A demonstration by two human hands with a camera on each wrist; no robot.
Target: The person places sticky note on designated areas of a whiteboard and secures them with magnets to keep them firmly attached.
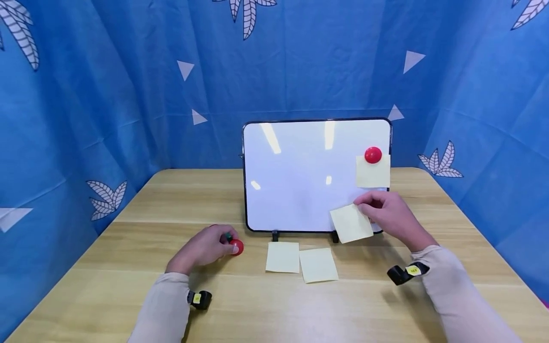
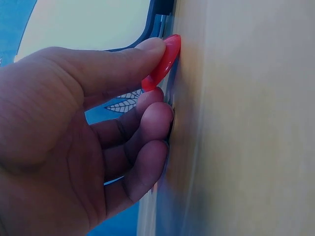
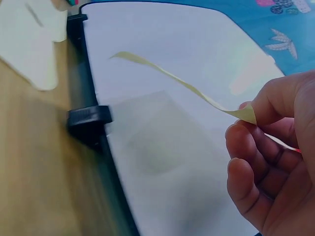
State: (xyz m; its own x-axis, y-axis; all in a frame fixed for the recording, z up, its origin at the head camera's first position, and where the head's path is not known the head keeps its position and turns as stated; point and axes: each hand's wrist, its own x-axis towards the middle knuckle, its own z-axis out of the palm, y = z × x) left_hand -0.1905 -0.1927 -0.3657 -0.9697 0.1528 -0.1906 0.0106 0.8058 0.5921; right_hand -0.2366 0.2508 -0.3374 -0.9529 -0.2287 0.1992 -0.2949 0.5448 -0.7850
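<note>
Between thumb and fingers, my left hand (image 1: 209,245) pinches a round red magnet (image 1: 237,247) low over the table. Beside that magnet a small green piece (image 1: 229,236) shows, partly hidden by the fingers. My right hand (image 1: 388,212) pinches a pale yellow sticky note (image 1: 351,223) by its upper corner, in front of the whiteboard's lower right part. Seen edge-on in the right wrist view, the note (image 3: 187,84) bends slightly, apart from the board. Another red magnet (image 1: 373,155) sits over the top of a sticky note (image 1: 372,172) on the whiteboard (image 1: 296,181).
Two more sticky notes, a left one (image 1: 282,257) and a right one (image 1: 319,265), lie side by side on the wooden table (image 1: 274,309). Black feet (image 1: 275,236) hold the whiteboard upright. A blue patterned curtain (image 1: 300,71) surrounds the table's back and sides.
</note>
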